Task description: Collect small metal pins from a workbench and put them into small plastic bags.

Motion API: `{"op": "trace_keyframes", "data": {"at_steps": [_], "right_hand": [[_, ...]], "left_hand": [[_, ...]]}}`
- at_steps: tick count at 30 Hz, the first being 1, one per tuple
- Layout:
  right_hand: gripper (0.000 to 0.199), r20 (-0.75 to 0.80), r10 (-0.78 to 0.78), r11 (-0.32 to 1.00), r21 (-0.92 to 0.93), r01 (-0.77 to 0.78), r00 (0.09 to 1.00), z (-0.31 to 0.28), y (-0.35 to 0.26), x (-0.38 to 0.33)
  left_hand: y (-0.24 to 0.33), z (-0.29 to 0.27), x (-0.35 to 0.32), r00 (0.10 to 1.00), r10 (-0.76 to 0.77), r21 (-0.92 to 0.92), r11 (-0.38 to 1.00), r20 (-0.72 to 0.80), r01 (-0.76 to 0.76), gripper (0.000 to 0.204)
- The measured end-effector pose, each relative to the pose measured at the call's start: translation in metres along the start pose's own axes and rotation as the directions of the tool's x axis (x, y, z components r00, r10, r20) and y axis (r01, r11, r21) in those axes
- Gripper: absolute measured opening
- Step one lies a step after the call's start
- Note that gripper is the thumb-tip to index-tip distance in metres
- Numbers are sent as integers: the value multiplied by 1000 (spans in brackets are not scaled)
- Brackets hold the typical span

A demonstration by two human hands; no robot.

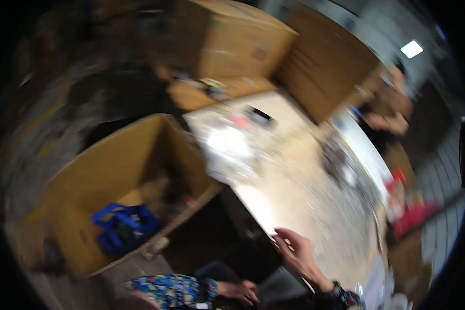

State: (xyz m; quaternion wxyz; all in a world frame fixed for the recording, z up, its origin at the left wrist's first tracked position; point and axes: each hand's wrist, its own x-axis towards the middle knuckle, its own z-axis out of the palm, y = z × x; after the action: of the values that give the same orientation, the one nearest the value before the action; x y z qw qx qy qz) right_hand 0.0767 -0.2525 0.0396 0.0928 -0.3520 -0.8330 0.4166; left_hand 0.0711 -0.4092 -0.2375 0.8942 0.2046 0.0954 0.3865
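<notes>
Pale tabletop with clear plastic over its right part and a crumpled clear bundle toward the far left. At its near edge, the right hand, fingers loosely curled and parted around nothing visible. Lower, the left hand (too blurred to tell wide fingers from narrow). Off left, a blue bag inside an open cardboard box.

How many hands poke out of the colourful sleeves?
2: the left hand, low near the picture's bottom middle, and the right hand, by the edge of the table. Both show, though blurry.
</notes>
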Motion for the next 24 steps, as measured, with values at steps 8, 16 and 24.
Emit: {"op": "trace_keyframes", "data": {"at_steps": [8, 16, 24], "right_hand": [[25, -481, -370, 823, -566, 41, 795, -58, 141, -74], [26, -438, -407, 764, -645, 36, 802, -68, 192, -42], [25, -631, -194, 978, -182, 99, 751, -106, 212, -81]], "left_hand": [[57, 57, -2, 908, -233, -81, 972, -349, 219, 30], [43, 63, -5, 861, -220, -77, 975, -458, 208, 31], [42, 56, -2, 815, -257, -88, 965, -520, 249, 21]]}}
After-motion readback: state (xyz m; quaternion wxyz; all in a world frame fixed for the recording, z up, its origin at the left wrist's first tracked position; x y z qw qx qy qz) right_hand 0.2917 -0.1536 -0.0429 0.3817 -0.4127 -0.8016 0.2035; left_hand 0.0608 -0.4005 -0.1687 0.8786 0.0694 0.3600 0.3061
